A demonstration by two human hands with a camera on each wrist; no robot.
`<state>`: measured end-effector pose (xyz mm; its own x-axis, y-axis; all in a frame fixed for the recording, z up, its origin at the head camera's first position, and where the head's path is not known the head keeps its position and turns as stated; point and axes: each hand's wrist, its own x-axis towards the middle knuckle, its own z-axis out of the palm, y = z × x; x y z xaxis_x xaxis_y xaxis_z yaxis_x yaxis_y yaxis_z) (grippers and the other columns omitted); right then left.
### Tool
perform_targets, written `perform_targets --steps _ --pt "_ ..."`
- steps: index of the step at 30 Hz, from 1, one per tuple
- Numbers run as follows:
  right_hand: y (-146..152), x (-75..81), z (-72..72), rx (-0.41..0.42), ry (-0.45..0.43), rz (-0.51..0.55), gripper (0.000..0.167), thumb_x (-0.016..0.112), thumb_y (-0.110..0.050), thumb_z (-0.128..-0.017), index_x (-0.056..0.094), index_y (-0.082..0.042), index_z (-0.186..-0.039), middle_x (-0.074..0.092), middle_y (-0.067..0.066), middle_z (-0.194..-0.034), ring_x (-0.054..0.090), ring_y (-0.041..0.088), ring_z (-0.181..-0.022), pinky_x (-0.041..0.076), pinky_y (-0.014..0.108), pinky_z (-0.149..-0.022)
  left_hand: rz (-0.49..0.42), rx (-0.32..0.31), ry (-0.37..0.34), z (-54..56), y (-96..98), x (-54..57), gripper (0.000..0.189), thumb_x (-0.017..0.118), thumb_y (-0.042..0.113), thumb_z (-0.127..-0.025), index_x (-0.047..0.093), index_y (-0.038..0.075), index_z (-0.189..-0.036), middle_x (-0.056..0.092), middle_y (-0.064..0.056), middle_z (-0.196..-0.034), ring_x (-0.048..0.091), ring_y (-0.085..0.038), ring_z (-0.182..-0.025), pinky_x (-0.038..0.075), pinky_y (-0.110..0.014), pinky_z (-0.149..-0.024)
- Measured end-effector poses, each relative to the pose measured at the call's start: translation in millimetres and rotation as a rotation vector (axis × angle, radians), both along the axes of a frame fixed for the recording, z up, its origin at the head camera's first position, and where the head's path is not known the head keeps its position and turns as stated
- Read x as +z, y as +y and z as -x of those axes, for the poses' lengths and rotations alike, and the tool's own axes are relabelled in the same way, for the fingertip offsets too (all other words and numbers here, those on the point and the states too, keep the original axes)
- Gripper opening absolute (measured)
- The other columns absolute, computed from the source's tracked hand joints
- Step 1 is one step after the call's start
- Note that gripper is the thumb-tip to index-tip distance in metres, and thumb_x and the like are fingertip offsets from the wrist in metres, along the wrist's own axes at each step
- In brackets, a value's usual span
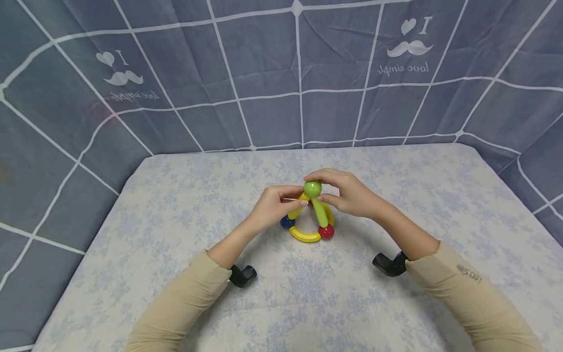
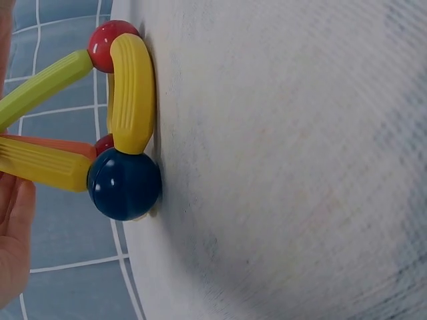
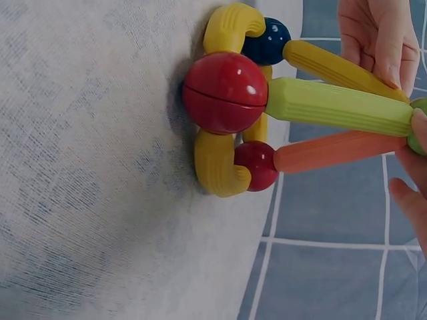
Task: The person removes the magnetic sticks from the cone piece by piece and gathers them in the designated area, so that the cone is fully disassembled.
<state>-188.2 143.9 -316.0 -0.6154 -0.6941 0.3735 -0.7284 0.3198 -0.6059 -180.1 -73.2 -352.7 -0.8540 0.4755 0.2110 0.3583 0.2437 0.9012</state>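
A pyramid of toy balls and rods stands on the table. Its base has curved yellow pieces [image 1: 305, 235] joining a blue ball [image 2: 125, 183] and two red balls [image 3: 225, 93]. From these a straight yellow rod [image 3: 340, 70], a light green rod [image 1: 319, 212] and an orange rod [image 3: 340, 151] lean up to a green ball [image 1: 313, 188]. My left hand [image 1: 276, 205] pinches the yellow rod near its upper end. With fingers over the top and thumb below, my right hand [image 1: 349, 193] holds the green ball. Part of the orange rod is hidden in the head view.
A pale cloth with a blue floral pattern covers the table [image 1: 176, 195]. Behind it hangs a grey-blue curtain [image 1: 268, 63] with white grid lines. Black wrist mounts [image 1: 243, 276] stick out below both forearms, close to the cloth.
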Motion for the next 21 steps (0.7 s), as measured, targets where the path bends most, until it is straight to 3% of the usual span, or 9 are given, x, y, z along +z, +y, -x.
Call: perform_targets --steps 7,21 --pt "-0.2 2.5 1.2 0.025 0.012 -0.012 0.043 0.068 0.008 -0.079 0.059 -0.001 -0.12 0.06 0.01 -0.118 0.055 0.023 -0.11 0.046 0.042 -0.091 -0.007 0.003 0.027 -1.0 0.9 0.7 0.033 0.066 0.007 -0.086 0.062 -0.005 -0.117 0.065 -0.016 -0.11 0.064 -0.022 -0.099 0.052 -0.026 -0.081" --pt "-1.4 -0.3 1.1 0.03 0.064 0.019 0.041 0.07 0.01 -0.076 0.061 -0.001 -0.114 0.062 0.007 -0.112 0.055 0.019 -0.105 0.047 0.037 -0.09 0.014 -0.002 0.042 0.0 1.1 0.6 0.035 0.066 0.006 -0.086 0.061 -0.005 -0.119 0.064 -0.018 -0.112 0.065 -0.023 -0.098 0.052 -0.025 -0.079"
